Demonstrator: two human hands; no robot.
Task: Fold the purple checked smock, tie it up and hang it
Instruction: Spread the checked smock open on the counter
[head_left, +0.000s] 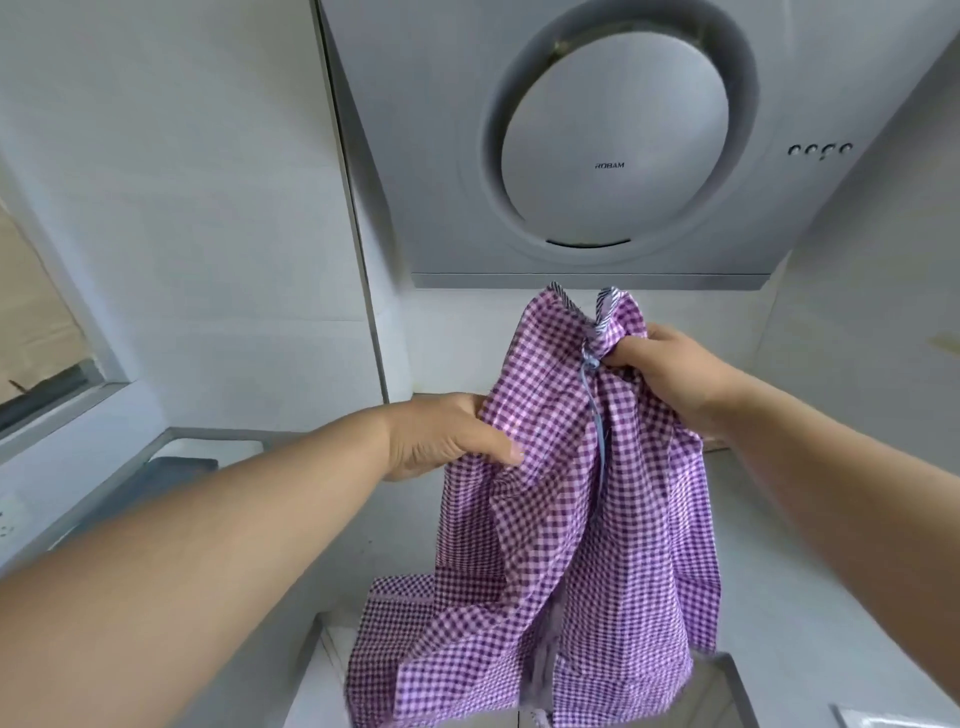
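The purple checked smock (561, 519) hangs in the air in front of me, bunched at the top and draping down over the counter. My right hand (670, 374) grips its gathered top, where a striped trim and a thin blue tie strap (595, 415) show. My left hand (447, 436) pinches the smock's left edge lower down, thumb on the front of the cloth. The smock's lower end trails over the counter's near edge.
A grey range hood (613, 145) with a round panel hangs right above the smock. White tiled walls (208, 208) stand left and right. A white counter (405, 519) runs below, with a window (47, 353) at far left and a dark tray (176, 465) nearby.
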